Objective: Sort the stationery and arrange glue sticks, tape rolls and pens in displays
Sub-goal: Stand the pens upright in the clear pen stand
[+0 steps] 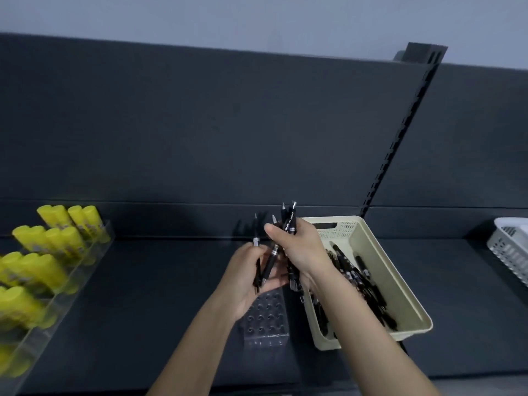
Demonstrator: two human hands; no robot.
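Spanning the view, a dark metal shelf (160,281) carries a cream plastic basket (343,232) of loose black pens (363,281) and, just left of it, a clear acrylic block drilled with holes (267,318). Above the block the right hand (300,247) grips a bundle of black pens (290,221), and the left hand (248,278) curls round two more. Filling the block looks to be the step in hand; next, one pen must go upright into a hole.
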